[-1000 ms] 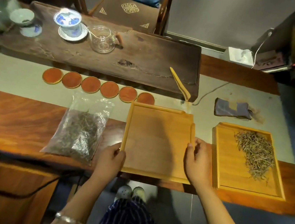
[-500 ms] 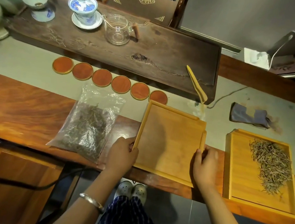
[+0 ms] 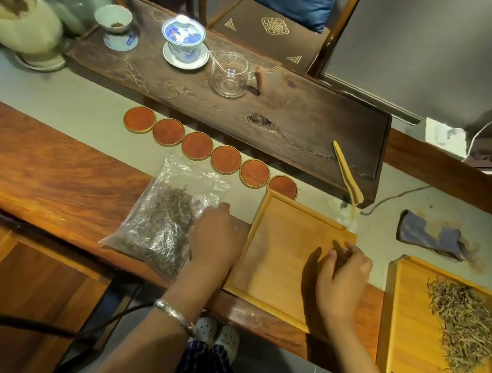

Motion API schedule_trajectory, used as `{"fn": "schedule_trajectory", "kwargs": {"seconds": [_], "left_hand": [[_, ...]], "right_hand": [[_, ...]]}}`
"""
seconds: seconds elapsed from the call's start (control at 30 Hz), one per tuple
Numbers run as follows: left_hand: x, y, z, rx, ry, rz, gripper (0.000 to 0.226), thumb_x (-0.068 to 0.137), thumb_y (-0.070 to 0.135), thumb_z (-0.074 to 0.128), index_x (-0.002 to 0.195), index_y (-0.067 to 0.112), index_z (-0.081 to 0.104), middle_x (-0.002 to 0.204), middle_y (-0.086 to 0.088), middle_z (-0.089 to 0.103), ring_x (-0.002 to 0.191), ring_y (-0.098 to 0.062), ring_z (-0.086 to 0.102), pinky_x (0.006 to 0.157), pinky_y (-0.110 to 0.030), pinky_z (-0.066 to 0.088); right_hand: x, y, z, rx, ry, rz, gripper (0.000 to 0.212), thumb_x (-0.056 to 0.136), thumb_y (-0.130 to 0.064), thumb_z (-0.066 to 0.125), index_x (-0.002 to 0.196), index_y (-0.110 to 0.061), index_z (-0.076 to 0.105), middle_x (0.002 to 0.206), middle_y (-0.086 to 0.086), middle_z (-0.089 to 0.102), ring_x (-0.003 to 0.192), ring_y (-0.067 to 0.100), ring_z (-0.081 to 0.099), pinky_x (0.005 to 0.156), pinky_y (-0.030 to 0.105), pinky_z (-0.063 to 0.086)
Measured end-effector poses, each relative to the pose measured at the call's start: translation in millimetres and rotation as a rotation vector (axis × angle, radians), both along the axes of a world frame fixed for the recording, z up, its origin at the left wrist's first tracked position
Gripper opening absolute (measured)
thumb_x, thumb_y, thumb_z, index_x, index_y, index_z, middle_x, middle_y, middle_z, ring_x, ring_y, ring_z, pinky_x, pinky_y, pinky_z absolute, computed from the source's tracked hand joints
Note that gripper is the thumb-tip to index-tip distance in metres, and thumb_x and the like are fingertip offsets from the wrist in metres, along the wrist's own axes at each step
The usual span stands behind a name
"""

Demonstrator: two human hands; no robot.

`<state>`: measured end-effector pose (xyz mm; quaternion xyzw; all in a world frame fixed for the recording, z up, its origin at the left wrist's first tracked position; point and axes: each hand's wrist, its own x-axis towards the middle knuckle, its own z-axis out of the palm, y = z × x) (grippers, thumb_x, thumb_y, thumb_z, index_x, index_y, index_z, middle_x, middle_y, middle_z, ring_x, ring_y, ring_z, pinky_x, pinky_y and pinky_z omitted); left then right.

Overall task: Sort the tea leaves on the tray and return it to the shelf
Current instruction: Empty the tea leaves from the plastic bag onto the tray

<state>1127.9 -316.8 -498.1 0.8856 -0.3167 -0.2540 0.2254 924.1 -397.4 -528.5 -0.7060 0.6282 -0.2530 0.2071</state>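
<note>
- The empty bamboo tray (image 3: 279, 261) lies flat at the table's near edge, directly before the person, its near corner slightly over the edge; nothing lies in it, so it looks set there to receive leaves.
- The right hand (image 3: 343, 279) hovers over the tray's right part, fingers loosely curled with the tips drawn together; whether they pinch a leaf or nothing is too small to tell.
- The left hand (image 3: 216, 238) lies just left of the tray, its fingers reaching onto the edge of the clear plastic bag of dark tea leaves (image 3: 166, 223), likely to draw it closer; the grip itself is hidden from this side.
- A second bamboo tray (image 3: 401, 323) sits well to the right, holding a loose heap of pale tea leaves (image 3: 466, 325) along its right half, kept apart from the bagged tea.
- Beyond, a row of round red coasters (image 3: 212, 151) runs in front of a dark wooden tea board (image 3: 293, 121) carrying a blue-and-white gaiwan (image 3: 183, 39) and a glass pitcher (image 3: 230, 76).
- No shelf is in view, so the return step seems far off.
</note>
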Motion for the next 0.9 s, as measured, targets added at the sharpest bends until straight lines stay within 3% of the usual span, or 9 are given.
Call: {"fn": "schedule_trajectory", "kwargs": {"seconds": [0.1, 0.17, 0.27, 0.4, 0.6, 0.77, 0.9], "left_hand": [[41.6, -4.8, 9.6, -0.086, 0.037, 0.137, 0.05, 0.087, 0.025, 0.059, 0.133, 0.008, 0.051, 0.119, -0.019, 0.059, 0.11, -0.037, 0.057, 0.087, -0.042, 0.049], [68.6, 1.8, 8.6, -0.142, 0.022, 0.203, 0.051, 0.087, 0.024, 0.061, 0.134, 0.008, 0.051, 0.121, -0.021, 0.059, 0.112, -0.037, 0.056, 0.092, -0.044, 0.049], [97.2, 23.6, -4.1, -0.139, -0.048, 0.223, 0.052, 0.084, 0.026, 0.063, 0.131, 0.008, 0.051, 0.121, -0.021, 0.057, 0.113, -0.038, 0.053, 0.094, -0.044, 0.045], [114.0, 54.2, -33.4, -0.055, -0.122, 0.149, 0.085, 0.079, 0.056, 0.066, 0.145, 0.013, 0.034, 0.142, -0.015, 0.042, 0.129, -0.034, 0.041, 0.109, -0.047, 0.033], [122.0, 63.4, -64.6, 0.116, -0.087, 0.086, 0.12, 0.064, 0.077, 0.063, 0.154, 0.016, 0.011, 0.161, -0.014, 0.015, 0.147, -0.034, 0.014, 0.119, -0.052, 0.009], [120.2, 62.8, -68.7, 0.062, -0.197, 0.111, 0.109, 0.065, 0.071, 0.069, 0.149, 0.017, 0.026, 0.146, -0.009, 0.038, 0.136, -0.03, 0.032, 0.115, -0.044, 0.023], [122.3, 60.4, -64.3, 0.035, -0.169, 0.065, 0.094, 0.071, 0.063, 0.07, 0.147, 0.022, 0.03, 0.135, -0.004, 0.051, 0.129, -0.025, 0.043, 0.115, -0.041, 0.022]], "right_hand": [[58.0, -9.0, 15.4, -0.034, -0.043, 0.174, 0.03, 0.095, -0.027, 0.045, 0.121, -0.013, 0.05, 0.113, 0.0, 0.047, 0.096, -0.002, 0.04, 0.082, 0.018, 0.038], [100.4, -14.8, 19.1, -0.022, -0.055, 0.32, 0.024, 0.094, -0.023, 0.046, 0.116, -0.015, 0.051, 0.108, -0.003, 0.046, 0.091, 0.001, 0.042, 0.072, 0.012, 0.033], [156.9, -19.6, 13.4, 0.048, 0.021, 0.556, 0.018, 0.093, -0.02, 0.049, 0.109, -0.014, 0.053, 0.102, -0.001, 0.047, 0.089, 0.01, 0.046, 0.071, 0.02, 0.036], [205.9, -20.4, -1.1, 0.114, 0.134, 0.786, 0.01, 0.093, -0.017, 0.048, 0.099, -0.012, 0.053, 0.096, 0.003, 0.052, 0.087, 0.018, 0.05, 0.071, 0.03, 0.041], [234.1, -26.8, -14.4, 0.072, 0.345, 0.899, 0.022, 0.095, -0.018, 0.047, 0.113, -0.005, 0.053, 0.11, 0.013, 0.048, 0.086, 0.026, 0.053, 0.072, 0.035, 0.045], [234.3, -26.5, -19.7, 0.037, 0.44, 0.938, 0.024, 0.094, -0.022, 0.05, 0.112, -0.006, 0.052, 0.105, 0.012, 0.052, 0.084, 0.03, 0.056, 0.068, 0.046, 0.051], [235.5, -30.6, -18.6, 0.044, 0.335, 0.956, 0.02, 0.09, -0.021, 0.051, 0.077, -0.007, 0.058, 0.074, 0.007, 0.06, 0.069, 0.025, 0.056, 0.062, 0.038, 0.045]]}}
